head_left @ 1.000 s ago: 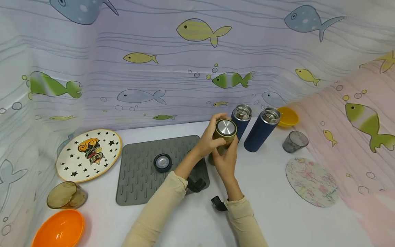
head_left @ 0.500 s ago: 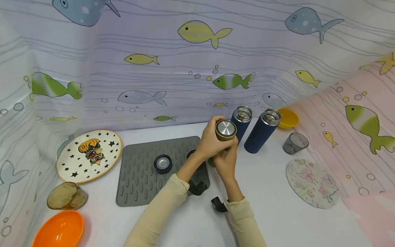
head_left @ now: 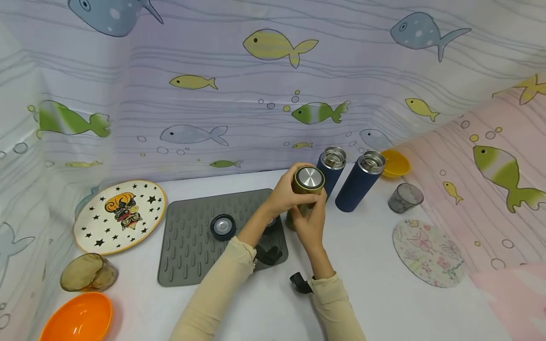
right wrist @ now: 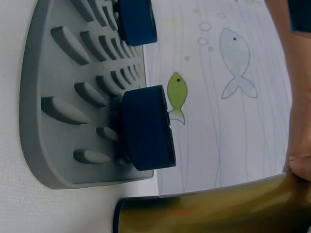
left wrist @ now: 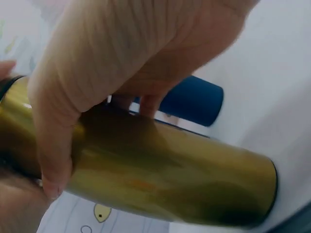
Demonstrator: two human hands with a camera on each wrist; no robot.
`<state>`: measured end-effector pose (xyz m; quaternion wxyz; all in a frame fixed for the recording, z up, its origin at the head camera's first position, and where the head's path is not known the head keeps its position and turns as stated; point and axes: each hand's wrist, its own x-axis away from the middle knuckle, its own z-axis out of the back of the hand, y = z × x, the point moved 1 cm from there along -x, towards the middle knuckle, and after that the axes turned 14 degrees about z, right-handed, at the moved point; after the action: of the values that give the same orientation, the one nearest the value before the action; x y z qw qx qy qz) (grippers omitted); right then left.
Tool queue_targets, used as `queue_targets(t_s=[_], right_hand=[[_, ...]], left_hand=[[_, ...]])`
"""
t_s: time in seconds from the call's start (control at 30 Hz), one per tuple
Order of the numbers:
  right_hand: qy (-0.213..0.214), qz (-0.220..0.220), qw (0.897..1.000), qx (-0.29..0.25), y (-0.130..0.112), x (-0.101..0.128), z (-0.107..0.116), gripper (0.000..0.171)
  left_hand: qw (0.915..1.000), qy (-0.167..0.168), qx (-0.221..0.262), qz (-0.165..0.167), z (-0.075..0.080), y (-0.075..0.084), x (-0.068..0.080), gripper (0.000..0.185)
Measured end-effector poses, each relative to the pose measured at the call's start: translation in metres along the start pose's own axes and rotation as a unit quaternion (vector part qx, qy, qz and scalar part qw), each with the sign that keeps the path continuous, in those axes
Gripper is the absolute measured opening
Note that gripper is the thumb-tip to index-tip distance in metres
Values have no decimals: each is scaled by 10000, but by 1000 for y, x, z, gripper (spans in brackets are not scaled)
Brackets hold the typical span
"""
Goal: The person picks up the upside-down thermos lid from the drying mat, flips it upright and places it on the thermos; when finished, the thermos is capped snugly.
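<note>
A gold thermos with a black-rimmed, brushed-steel lid stands upright on the white table. My left hand grips it just below the lid, thumb across the near side. Lower on the body, my right hand holds it from the front right. In the left wrist view the thermos lies across the frame, its base against the table. Two navy lids, one in plain sight and one partly behind my left forearm, lie on the grey ridged mat.
Two uncapped navy thermoses stand just right of my hands. Beyond are a yellow bowl, a grey tumbler and a floral round board. At left are a starry plate, an amber tumbler and an orange bowl.
My left hand's fingers and thumb have shifted round the top of the gold thermos, the thumb sliding rightward and then partly back. My right hand keeps its hold lower down.
</note>
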<state>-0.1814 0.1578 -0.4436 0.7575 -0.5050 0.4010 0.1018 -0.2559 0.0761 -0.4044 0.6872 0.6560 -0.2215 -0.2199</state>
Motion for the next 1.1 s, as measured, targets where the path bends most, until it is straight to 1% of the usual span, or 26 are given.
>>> queue_targets(t_s=[0.03, 0.1, 0.17, 0.23, 0.27, 0.37, 0.43, 0.5, 0.57, 0.63, 0.7, 0.77, 0.83, 0.87, 0.93, 1.03, 1.07, 1.1], right_hand=[[29, -65, 10000, -19, 5, 2, -1, 74], [110, -170, 9998, -6, 14, 4, -3, 74], [198, -270, 9994, -103, 19, 4, -7, 73], [291, -255, 9992, -141, 21, -2, -12, 74], [321, -228, 9991, -130, 22, -8, -15, 75], [335, -78, 9994, -62, 28, -31, -30, 79], [223, 43, 9997, 11, 35, -49, -42, 80], [95, 45, 9999, 113, 46, -65, -55, 80], [-81, -83, 9996, 241, 57, -73, -66, 82], [-190, -289, 9987, 371, 67, -76, -72, 83], [-238, -501, 9973, 485, 73, -76, -74, 85], [-324, -635, 9960, 532, 75, -77, -72, 85], [-418, -786, 9948, 495, 73, -80, -69, 87], [-493, -876, 9938, 480, 72, -80, -67, 91], [-632, -1042, 9914, 468, 65, -80, -62, 99], [-734, -1217, 9884, 533, 47, -72, -53, 105], [-781, -1222, 9878, 561, 41, -68, -51, 105], [-835, -1192, 9876, 582, 34, -63, -49, 103]], left_hand=[[9999, 59, -119, -4, 1, 0, 2, 82], [9986, 293, -417, -125, 3, 0, 7, 91], [9951, 647, -700, -279, 11, 1, 18, 99], [9896, 1036, -909, -416, 23, 1, 33, 101], [9877, 1164, -939, -446, 30, 2, 43, 99], [9830, 1473, -1020, -393, 52, 3, 76, 90], [9795, 1695, -1050, -276, 67, 2, 101, 84], [9761, 1913, -1019, -160, 79, -1, 126, 81], [9717, 2142, -991, -115, 89, -6, 147, 80], [9677, 2332, -955, 47, 98, -11, 166, 79], [9637, 2509, -911, 94, 107, -18, 179, 78], [9599, 2623, -958, 240, 117, -26, 187, 77], [9534, 2712, -1223, 499, 126, -37, 190, 78], [9485, 2732, -1458, 661, 130, -43, 190, 79], [9345, 2697, -2041, 1113, 137, -56, 188, 82], [9095, 2469, -2836, 1774, 142, -75, 185, 90], [9029, 2381, -3036, 1896, 142, -80, 184, 92], [8981, 2311, -3172, 1983, 142, -83, 183, 93]])
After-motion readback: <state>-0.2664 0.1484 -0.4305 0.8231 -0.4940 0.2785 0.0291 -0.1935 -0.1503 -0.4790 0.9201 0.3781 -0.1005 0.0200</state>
